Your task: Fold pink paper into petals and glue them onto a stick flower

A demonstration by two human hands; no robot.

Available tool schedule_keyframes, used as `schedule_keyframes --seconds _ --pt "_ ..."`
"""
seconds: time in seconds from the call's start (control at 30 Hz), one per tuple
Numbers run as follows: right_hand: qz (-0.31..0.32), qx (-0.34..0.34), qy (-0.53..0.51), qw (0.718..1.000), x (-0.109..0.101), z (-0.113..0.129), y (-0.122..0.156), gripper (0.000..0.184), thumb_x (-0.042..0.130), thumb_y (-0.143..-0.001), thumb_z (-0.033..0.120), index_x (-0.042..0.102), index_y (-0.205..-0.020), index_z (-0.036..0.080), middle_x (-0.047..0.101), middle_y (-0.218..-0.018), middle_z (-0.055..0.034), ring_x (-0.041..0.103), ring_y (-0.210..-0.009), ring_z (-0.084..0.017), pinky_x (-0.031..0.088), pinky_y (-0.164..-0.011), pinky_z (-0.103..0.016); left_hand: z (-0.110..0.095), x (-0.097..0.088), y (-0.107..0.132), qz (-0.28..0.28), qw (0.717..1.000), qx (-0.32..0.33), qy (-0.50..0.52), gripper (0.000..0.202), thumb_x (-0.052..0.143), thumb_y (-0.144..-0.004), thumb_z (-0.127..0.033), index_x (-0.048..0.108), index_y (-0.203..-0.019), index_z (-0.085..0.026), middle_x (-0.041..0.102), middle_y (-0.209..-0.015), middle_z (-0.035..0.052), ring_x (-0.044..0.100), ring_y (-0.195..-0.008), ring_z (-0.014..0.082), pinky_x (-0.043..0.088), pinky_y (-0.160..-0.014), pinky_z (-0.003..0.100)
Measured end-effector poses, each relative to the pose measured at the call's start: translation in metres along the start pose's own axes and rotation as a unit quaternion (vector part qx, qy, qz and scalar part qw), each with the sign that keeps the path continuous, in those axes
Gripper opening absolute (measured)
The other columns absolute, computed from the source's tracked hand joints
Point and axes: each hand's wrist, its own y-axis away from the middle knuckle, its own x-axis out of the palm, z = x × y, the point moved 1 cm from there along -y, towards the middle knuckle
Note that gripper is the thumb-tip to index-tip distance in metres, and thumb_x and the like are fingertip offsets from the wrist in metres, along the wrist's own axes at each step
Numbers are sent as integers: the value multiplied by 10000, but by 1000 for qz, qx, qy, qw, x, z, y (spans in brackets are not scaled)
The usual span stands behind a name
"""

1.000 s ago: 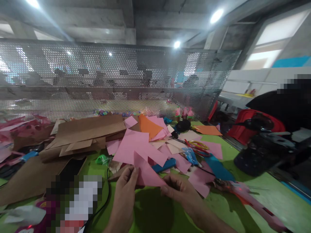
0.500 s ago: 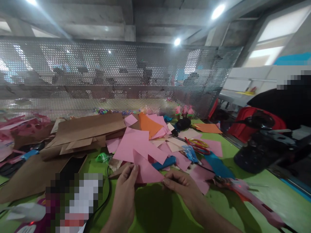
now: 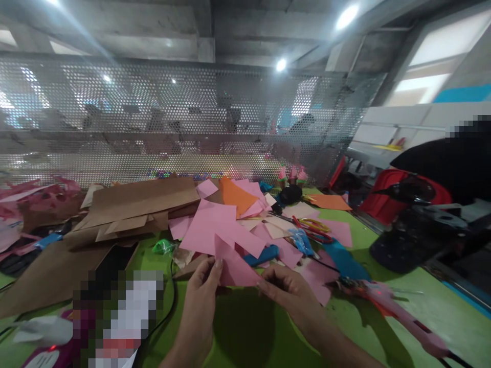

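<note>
Between my two hands is a pink paper piece (image 3: pixel 235 267), roughly triangular, raised above the green table. My left hand (image 3: pixel 203 294) pinches its left edge between thumb and fingers. At its lower right corner, the closed fingertips of my right hand (image 3: pixel 286 287) grip the paper. Just beyond it lie larger pink paper sheets (image 3: pixel 210 225) and a blue strip-like object (image 3: pixel 263 254). Scissors with red and yellow handles (image 3: pixel 312 229) rest among the scraps. Right of my right hand lies a pink hot glue gun (image 3: pixel 399 312).
Brown cardboard (image 3: pixel 141 202) is stacked at the left, behind a dark cable (image 3: pixel 172 301). An orange paper piece (image 3: pixel 236 197) lies among the scraps. A dark transparent container (image 3: pixel 399 245) stands at the right edge, near a red chair (image 3: pixel 383 194). A perforated metal screen (image 3: pixel 184 112) rises behind.
Both hands and the pink paper have shifted very slightly, the left hand a little rightward. The grip on the paper is the same.
</note>
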Motion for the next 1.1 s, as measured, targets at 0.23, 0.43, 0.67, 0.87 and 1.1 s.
schedule_keyframes --seconds 0.23,0.43,0.67,0.87,1.1 --pt "37 -3 58 998 2 2 -1 306 683 -811 437 595 -669 180 581 -627 4 507 -625 -162 364 -590 -275 2 -1 -4 21 1000 21 -5 327 756 -725 -484 661 -825 -188 558 -767 -27 472 -710 118 412 -605 179" --pt "85 3 -69 994 6 11 4 348 708 -791 476 654 -994 199 663 -925 -45 584 -841 -216 443 -707 -305 2 4 0 105 976 110 -155 254 662 -812 -420 673 -771 -169 589 -690 -9 489 -665 139 384 -591 210" --pt "-3 40 -132 990 3 1 -1 279 802 -725 407 685 -839 181 672 -817 -23 591 -778 -189 462 -732 -303 12 5 -1 223 953 108 -173 197 618 -855 -368 678 -883 -183 653 -782 15 553 -727 156 410 -656 235" --pt "-42 64 -174 982 0 5 -1 269 849 -666 366 705 -804 186 687 -790 -21 617 -783 -196 483 -739 -297 11 3 -7 212 973 46 -84 146 700 -732 -289 653 -768 -155 625 -684 1 531 -632 120 412 -601 216" --pt "-3 69 -244 967 1 5 0 248 827 -693 244 739 -923 213 739 -887 -33 658 -846 -197 495 -801 -300 6 4 -6 197 976 33 -83 172 720 -690 -279 684 -790 -145 643 -676 4 539 -589 110 428 -556 210"
